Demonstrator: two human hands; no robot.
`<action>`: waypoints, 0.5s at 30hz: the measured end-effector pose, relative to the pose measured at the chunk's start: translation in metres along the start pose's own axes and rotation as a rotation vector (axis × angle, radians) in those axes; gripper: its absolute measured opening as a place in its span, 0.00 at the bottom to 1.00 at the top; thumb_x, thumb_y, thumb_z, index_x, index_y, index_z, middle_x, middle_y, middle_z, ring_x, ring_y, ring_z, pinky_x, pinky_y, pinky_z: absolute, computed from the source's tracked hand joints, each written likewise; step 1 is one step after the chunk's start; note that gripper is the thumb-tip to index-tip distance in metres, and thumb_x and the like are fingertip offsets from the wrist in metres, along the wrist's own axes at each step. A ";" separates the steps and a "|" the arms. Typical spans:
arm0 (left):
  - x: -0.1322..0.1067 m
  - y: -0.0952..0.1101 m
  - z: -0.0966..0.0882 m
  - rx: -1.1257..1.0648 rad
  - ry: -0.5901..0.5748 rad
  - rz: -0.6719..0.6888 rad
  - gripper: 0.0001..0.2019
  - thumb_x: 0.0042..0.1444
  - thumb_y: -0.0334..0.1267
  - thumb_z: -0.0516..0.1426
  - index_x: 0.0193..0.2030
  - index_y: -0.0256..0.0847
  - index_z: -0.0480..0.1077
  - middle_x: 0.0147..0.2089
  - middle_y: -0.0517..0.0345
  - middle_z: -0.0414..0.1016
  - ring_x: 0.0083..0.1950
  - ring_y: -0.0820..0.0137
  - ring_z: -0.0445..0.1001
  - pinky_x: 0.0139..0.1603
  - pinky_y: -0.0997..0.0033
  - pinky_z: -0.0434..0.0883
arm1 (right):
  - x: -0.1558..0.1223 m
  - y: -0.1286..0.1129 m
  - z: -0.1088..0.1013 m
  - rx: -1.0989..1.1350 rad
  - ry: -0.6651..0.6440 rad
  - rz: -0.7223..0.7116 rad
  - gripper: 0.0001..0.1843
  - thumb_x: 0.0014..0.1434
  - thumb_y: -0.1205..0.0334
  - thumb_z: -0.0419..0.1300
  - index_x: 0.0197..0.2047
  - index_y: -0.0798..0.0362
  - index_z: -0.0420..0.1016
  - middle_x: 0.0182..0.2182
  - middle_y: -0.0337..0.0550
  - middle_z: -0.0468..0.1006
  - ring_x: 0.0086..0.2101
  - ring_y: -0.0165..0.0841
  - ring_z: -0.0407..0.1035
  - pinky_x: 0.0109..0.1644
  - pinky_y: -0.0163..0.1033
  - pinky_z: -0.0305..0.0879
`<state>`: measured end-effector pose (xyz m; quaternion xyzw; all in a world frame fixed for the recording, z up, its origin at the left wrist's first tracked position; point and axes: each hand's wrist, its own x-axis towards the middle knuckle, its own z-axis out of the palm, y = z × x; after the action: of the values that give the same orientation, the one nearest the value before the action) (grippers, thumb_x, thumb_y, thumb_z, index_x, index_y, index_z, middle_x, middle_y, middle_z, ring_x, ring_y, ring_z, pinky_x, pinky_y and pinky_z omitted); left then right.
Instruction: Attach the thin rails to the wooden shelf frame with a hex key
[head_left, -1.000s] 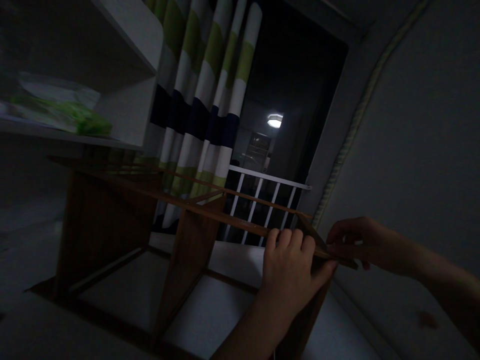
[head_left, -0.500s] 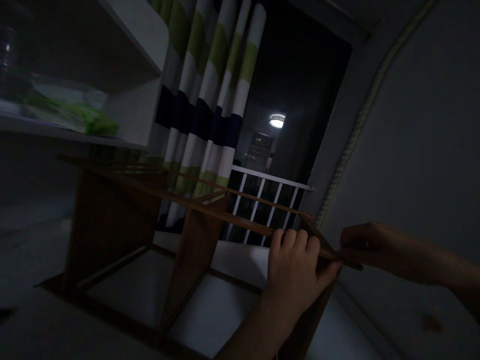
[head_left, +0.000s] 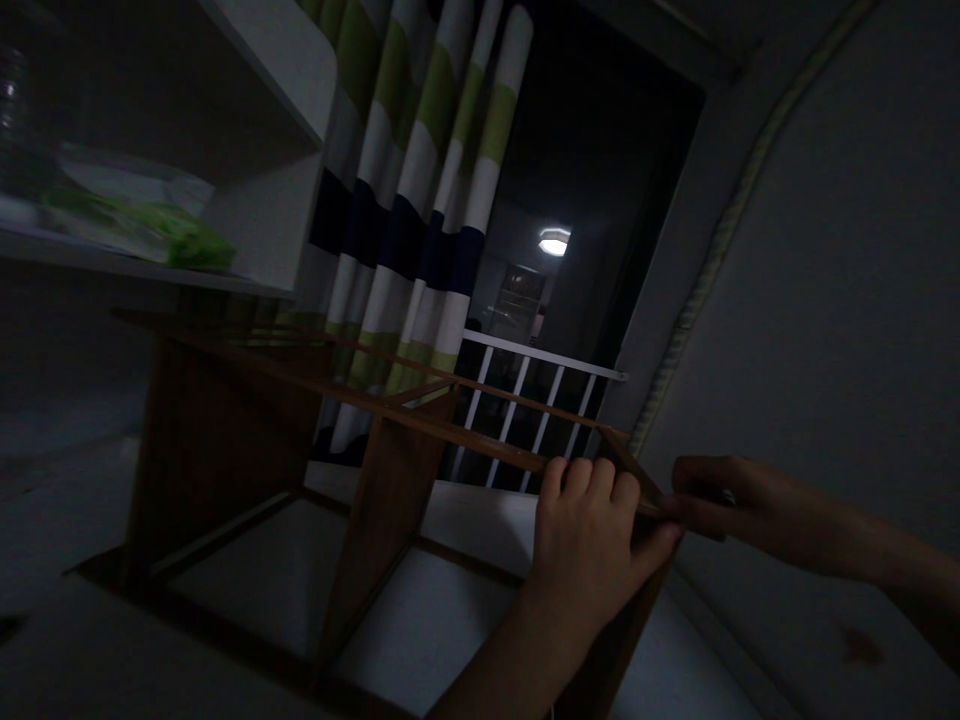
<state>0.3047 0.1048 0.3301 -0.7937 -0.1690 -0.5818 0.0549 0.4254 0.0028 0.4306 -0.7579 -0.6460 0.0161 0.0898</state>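
Observation:
A brown wooden rack [head_left: 379,500] with upright panels and thin top rails stands on a pale surface in a dim room. My left hand [head_left: 592,545] is closed over the rack's top rail at its right end, fingers curled over the rail and thumb below. My right hand [head_left: 731,505] is just to the right of that corner, its fingers pinched at the end of the top edge. What the right fingers hold is too dark to make out.
A white shelf unit [head_left: 247,190] with a green and white packet [head_left: 142,225] is at the upper left. A striped curtain [head_left: 420,200] hangs behind the rack. A white railing [head_left: 525,395] and a dark window lie beyond. A grey wall [head_left: 840,300] is close on the right.
My right hand has shifted slightly lower and flattened at the rack's right corner. My left hand keeps its grip on the rail. The view has shifted a little.

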 end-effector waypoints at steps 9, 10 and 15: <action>-0.001 0.000 0.000 0.009 -0.001 0.003 0.19 0.52 0.57 0.51 0.31 0.41 0.63 0.32 0.62 0.67 0.38 0.67 0.63 0.48 0.58 0.56 | 0.002 0.001 0.000 -0.084 -0.029 0.004 0.22 0.58 0.46 0.47 0.24 0.54 0.64 0.20 0.37 0.66 0.22 0.24 0.56 0.25 0.33 0.51; -0.001 0.000 0.000 0.008 -0.001 0.003 0.18 0.52 0.57 0.51 0.31 0.41 0.63 0.32 0.62 0.67 0.38 0.67 0.63 0.48 0.58 0.56 | 0.001 0.000 -0.001 -0.087 -0.029 -0.003 0.21 0.58 0.47 0.47 0.24 0.54 0.64 0.21 0.37 0.66 0.22 0.24 0.57 0.24 0.32 0.51; -0.001 0.000 0.000 0.011 0.010 0.001 0.19 0.51 0.57 0.52 0.31 0.41 0.64 0.32 0.61 0.67 0.39 0.67 0.64 0.48 0.58 0.56 | 0.001 -0.005 -0.008 -0.105 -0.081 -0.050 0.20 0.59 0.48 0.47 0.26 0.54 0.65 0.22 0.37 0.67 0.23 0.25 0.58 0.25 0.32 0.53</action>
<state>0.3048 0.1046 0.3295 -0.7905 -0.1716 -0.5849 0.0603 0.4215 0.0041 0.4390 -0.7438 -0.6679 0.0104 0.0241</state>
